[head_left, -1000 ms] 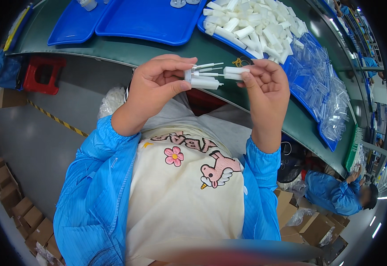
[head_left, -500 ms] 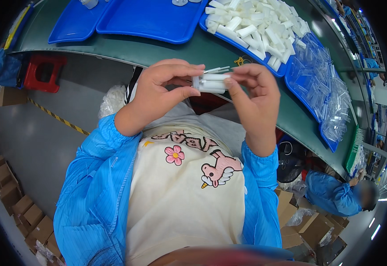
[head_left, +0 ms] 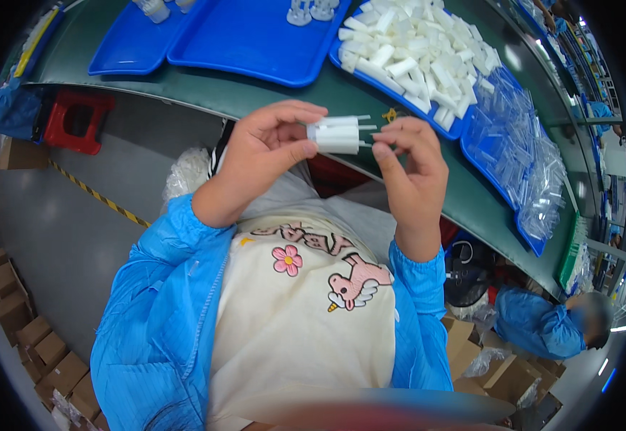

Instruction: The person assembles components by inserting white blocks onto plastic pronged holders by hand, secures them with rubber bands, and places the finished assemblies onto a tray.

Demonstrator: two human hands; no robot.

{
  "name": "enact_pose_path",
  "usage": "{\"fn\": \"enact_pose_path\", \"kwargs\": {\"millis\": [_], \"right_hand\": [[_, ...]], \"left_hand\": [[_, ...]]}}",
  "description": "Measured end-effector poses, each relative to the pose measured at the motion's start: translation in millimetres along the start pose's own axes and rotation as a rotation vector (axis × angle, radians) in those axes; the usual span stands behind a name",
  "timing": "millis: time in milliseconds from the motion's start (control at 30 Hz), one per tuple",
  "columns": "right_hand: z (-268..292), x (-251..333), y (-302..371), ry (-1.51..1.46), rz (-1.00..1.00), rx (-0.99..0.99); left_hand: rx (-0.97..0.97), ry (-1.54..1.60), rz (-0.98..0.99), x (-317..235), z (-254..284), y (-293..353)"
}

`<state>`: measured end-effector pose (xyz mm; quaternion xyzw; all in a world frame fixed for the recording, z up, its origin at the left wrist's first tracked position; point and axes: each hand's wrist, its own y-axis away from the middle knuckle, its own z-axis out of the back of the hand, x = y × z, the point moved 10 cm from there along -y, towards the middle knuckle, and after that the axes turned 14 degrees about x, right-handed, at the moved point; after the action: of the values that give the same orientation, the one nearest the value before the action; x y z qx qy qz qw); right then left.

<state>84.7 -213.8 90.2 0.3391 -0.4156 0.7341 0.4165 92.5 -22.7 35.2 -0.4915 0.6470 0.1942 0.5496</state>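
My left hand (head_left: pixel 259 144) grips a small assembly by its clear end piece (head_left: pixel 311 133). Several white plastic tubes (head_left: pixel 338 139) sit side by side in it, lying roughly level and pointing right. Thin pale rods (head_left: pixel 365 127) stick out of the tubes' right ends. My right hand (head_left: pixel 415 154) is at those ends, with thumb and index fingertip drawn close around the tip of the lowest rod. The other right fingers are curled. My left fingers partly hide the clear end piece.
A blue tray (head_left: pixel 248 72) on the green table (head_left: pixel 205 97) carries clear assemblies (head_left: pixel 311 10). Another blue tray (head_left: pixel 123 61) is at left. White tubes (head_left: pixel 413 54) and clear tubes (head_left: pixel 517 144) fill trays at right. A yellow item (head_left: pixel 389 115) lies nearby; a co-worker (head_left: pixel 539 323) is at lower right.
My right fingers have moved from the end of a white tube to the rod tips. The assembly has turned slightly, and the rods now stand farther apart.
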Motion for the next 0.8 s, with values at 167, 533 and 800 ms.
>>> {"fn": "enact_pose_path", "kwargs": {"millis": [167,533,800], "right_hand": [[-10.3,-4.0,6.7,-0.014,0.048,0.023],[-12.0,3.2,7.0,0.037,0.112,-0.015],[-6.5,2.8,4.1,0.083,0.108,-0.025]], "left_hand": [[0.029,0.048,-0.003,11.3,-4.7,-0.8],[0.031,0.041,0.063,14.7,-11.0,4.2],[0.020,0.028,0.041,12.0,-9.2,0.9]]}}
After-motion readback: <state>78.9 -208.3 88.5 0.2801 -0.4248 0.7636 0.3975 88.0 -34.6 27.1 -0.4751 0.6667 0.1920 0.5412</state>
